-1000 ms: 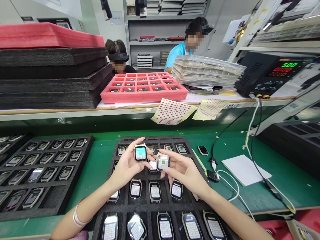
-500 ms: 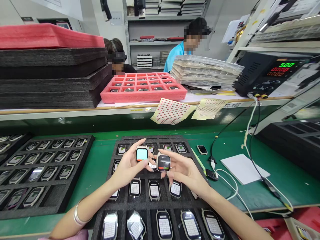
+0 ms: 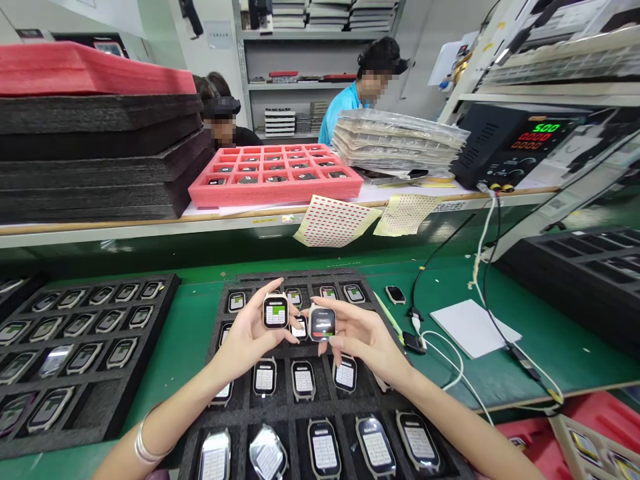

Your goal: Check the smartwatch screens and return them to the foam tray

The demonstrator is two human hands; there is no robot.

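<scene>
In my left hand (image 3: 253, 332) is a smartwatch (image 3: 276, 311) without a strap, its lit screen showing a white and green grid. My right hand (image 3: 363, 337) grips a second smartwatch (image 3: 323, 324), whose dark screen carries a red and green strip at the bottom. Both are held side by side above a black foam tray (image 3: 240, 419). Several more watch bodies lie in its compartments, most with white lists on their screens, such as this watch (image 3: 303, 380). My hands and forearms cover part of the tray.
Another foam tray of watches (image 3: 93, 337) lies to the left. A loose watch (image 3: 395, 295), cables (image 3: 457, 363) and a white pad (image 3: 475, 328) are on the right. Above, a shelf bears black foam (image 3: 100, 160), a red tray (image 3: 275, 195) and a power supply (image 3: 510, 150). Two people are behind.
The left watch's screen has changed from plain pale cyan to a white and green grid. Both hands keep their hold. The whole view has shifted slightly.
</scene>
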